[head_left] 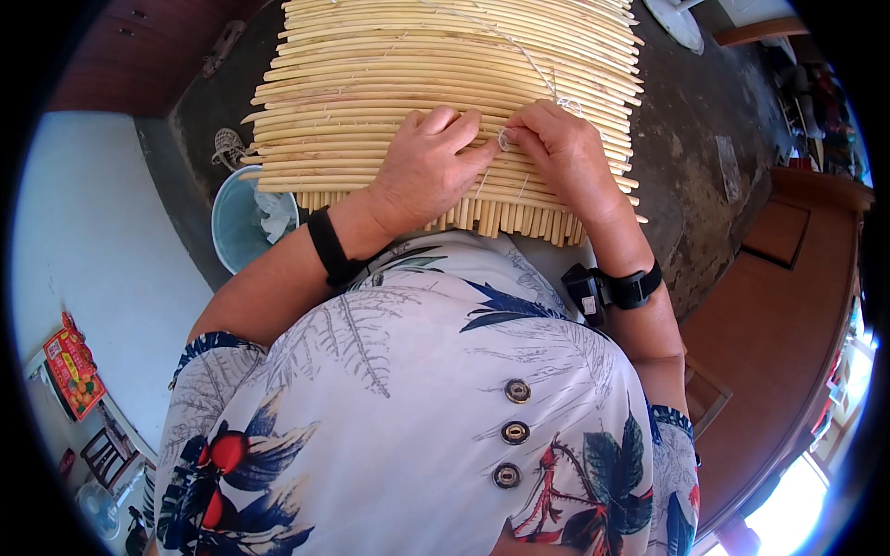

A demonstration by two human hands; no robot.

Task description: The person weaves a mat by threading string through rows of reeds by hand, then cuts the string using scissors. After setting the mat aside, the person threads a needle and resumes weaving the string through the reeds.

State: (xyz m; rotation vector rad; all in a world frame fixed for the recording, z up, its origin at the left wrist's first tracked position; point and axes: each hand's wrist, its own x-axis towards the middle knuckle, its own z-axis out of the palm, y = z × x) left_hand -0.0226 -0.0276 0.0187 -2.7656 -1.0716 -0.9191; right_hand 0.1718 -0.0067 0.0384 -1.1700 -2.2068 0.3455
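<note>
A mat of pale yellow reed stalks lies across in front of me, bound with lines of thin white string. Near its front edge, my left hand rests on the stalks with thumb and forefinger pinched at a small loop of white string. From the other side my right hand pinches the same loop, its fingers bent together. A tangle of this string lies behind the right fingers, and a length trails away over the mat. Below the front edge, a bundle of cut stalk ends points toward me.
A light blue bucket with white plastic in it stands left of the mat. Dark floor shows on the right, beside a brown wooden cabinet. A white round base stands at the far right.
</note>
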